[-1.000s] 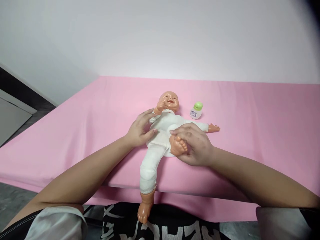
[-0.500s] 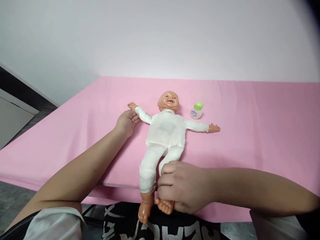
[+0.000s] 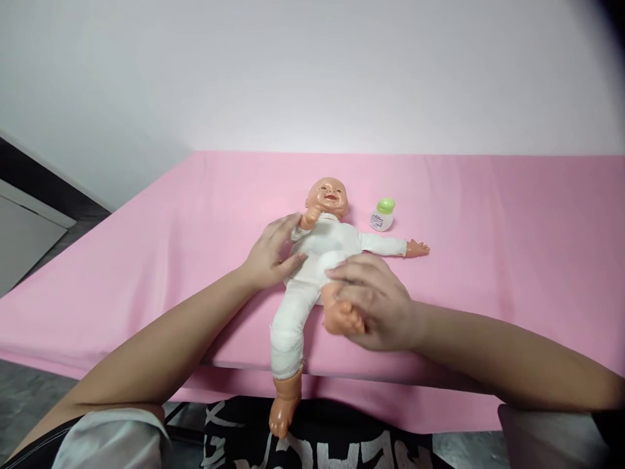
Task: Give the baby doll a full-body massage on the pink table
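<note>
A baby doll (image 3: pixel 336 234) in a white cloth suit lies on its back, head toward the wall. My right hand (image 3: pixel 378 299) grips the lower part of its leg, which is raised and bent toward its belly; the bare foot shows below my fingers. My left hand (image 3: pixel 276 251) is around the doll's arm on the left side, fingers along it and thumb by the belly. That arm is folded in, its small fist near the chin. The doll's other arm lies stretched out to the right, and its other leg hangs over the table's near edge.
A small clear bottle with a green cap (image 3: pixel 383 215) stands right of the doll's head. Pink cloth (image 3: pixel 488 260) covers the table, which meets a white wall (image 3: pixel 312 78). Dark printed clothing (image 3: pixel 312 436) shows on my lap.
My right hand has lifted the doll's leg up and bent it toward the belly. My left hand has moved right, folding the doll's outstretched arm in over its chest.
</note>
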`<action>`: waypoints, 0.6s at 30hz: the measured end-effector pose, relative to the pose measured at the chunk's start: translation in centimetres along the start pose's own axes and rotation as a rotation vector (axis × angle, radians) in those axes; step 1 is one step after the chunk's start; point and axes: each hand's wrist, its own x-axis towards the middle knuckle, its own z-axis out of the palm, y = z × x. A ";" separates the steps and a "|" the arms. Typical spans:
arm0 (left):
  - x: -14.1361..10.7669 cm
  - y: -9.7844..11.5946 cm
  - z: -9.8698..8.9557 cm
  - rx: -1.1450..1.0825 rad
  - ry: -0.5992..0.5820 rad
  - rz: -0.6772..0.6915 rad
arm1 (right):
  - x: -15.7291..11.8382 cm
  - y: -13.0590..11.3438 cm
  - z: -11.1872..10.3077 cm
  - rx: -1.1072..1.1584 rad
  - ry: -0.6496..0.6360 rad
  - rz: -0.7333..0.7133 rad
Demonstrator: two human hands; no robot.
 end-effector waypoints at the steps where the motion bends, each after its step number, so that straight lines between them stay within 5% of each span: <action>1: 0.1 0.2 0.1 0.047 -0.030 0.040 | -0.1 1.0 0.2 -0.032 0.018 0.021; 8: 0.1 0.3 0.6 0.030 -0.065 0.036 | -0.6 4.5 1.2 -0.037 0.026 0.093; 18: 0.4 -2.4 0.7 -0.676 0.263 -0.580 | 0.2 -1.8 -0.5 0.027 -0.073 -0.022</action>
